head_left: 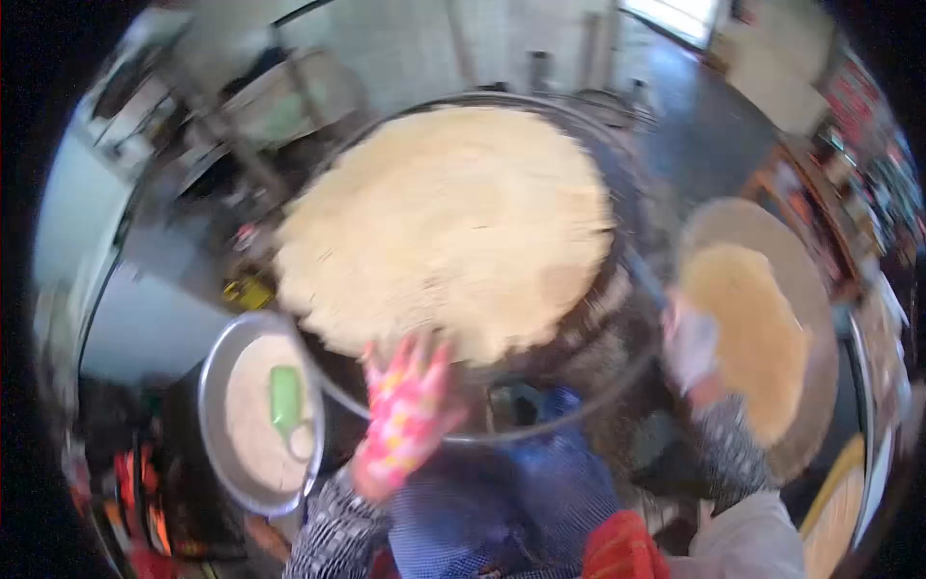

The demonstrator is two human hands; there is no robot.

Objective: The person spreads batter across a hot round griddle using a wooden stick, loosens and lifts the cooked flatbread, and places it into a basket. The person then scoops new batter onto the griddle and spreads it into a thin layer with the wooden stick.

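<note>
A large pale flatbread [453, 222] covers most of the round dark griddle [632, 280] in front of me. My left hand [410, 410], in a pink glove with yellow spots, has its fingers spread at the flatbread's near edge. Blur hides whether the fingertips touch it. At the griddle's right side, my right hand [691, 345] wears a whitish glove and looks closed. A thin bluish strip runs up from its fingers toward the griddle; motion blur hides what it is.
Left of the griddle stands a metal basin [207, 405] of pale batter, with a green-handled scoop [285, 398] in it. Another flatbread [748, 338] lies on a round board [805, 439] to the right. A wooden shelf [820, 207] stands beyond it.
</note>
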